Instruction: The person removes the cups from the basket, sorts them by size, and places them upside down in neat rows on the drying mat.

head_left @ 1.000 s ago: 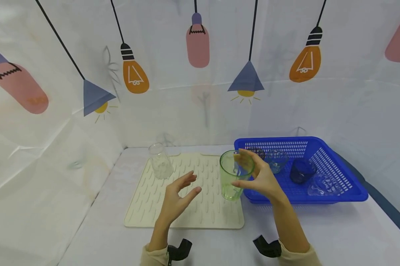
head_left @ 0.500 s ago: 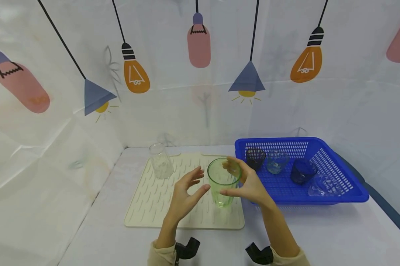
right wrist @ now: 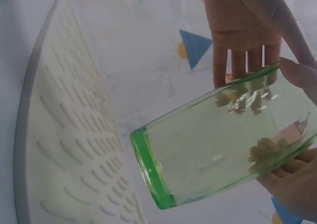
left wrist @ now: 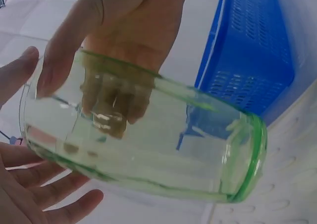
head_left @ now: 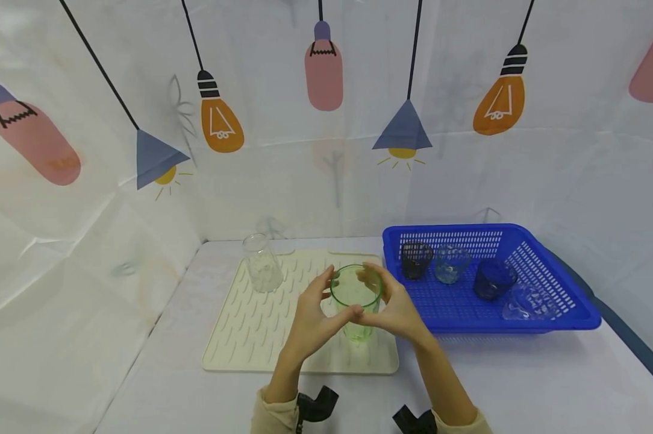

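Observation:
A green-tinted clear drinking glass [head_left: 358, 333] is held upright over the cream drying mat [head_left: 250, 337], its base apart from the mat in the left wrist view. My right hand [head_left: 401, 310] grips its right side near the rim, thumb in front and fingers behind. On the opposite side, my left hand [head_left: 311, 320] curves round the upper part, the two thumbs meeting at the front. Seen from the right wrist, the left fingers [right wrist: 238, 60] reach the glass wall. A clear tumbler [head_left: 264, 268] stands on the mat's far left part.
A blue plastic basket [head_left: 567, 322] stands right of the mat. Inside are a black glass [head_left: 415, 262], a light blue glass [head_left: 450, 265], a dark blue glass [head_left: 493, 280] and a clear patterned glass [head_left: 528, 303]. A patterned curtain [head_left: 326, 181] hangs behind the white table.
My right hand has carried the green glass leftward from beside the basket and slightly nearer. My left hand has moved right and come round the glass's left side.

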### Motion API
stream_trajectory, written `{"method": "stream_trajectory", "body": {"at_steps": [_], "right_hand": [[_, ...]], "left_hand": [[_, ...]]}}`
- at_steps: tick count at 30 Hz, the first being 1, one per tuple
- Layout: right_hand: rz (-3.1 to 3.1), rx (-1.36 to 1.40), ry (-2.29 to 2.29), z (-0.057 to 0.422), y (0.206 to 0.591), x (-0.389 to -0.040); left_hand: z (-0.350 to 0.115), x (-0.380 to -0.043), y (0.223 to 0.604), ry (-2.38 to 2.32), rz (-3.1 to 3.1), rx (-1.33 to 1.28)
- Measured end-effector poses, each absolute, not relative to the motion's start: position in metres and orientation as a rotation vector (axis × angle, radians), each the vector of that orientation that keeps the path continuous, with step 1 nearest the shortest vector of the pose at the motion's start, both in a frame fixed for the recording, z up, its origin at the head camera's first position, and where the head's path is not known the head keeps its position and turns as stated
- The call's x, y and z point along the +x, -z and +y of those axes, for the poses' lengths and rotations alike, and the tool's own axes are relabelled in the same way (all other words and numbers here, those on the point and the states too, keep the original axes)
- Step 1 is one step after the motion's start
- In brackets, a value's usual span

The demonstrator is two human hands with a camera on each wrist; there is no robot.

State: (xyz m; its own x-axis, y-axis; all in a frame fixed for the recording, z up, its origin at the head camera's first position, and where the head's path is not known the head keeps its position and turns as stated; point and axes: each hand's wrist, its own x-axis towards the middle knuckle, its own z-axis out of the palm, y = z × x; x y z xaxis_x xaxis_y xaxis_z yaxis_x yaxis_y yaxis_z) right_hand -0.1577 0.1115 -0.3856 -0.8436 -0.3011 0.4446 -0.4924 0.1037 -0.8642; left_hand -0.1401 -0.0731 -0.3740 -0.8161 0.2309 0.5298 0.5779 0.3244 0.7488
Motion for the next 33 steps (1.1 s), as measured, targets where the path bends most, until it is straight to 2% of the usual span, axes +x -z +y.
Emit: {"method": "stream_trajectory", "body": {"at_steps": [19, 33], "right_hand": [[-2.242, 0.671, -1.601, 0.091, 0.397, -0.156], [-2.287, 0.715, -1.599, 0.097, 0.399, -0.154]], "left_hand": [[-0.053, -0.135, 0.357, 1.150, -2.599, -0.351], [-0.055, -0.143, 0.370, 1.195, -2.356, -0.340]]}}
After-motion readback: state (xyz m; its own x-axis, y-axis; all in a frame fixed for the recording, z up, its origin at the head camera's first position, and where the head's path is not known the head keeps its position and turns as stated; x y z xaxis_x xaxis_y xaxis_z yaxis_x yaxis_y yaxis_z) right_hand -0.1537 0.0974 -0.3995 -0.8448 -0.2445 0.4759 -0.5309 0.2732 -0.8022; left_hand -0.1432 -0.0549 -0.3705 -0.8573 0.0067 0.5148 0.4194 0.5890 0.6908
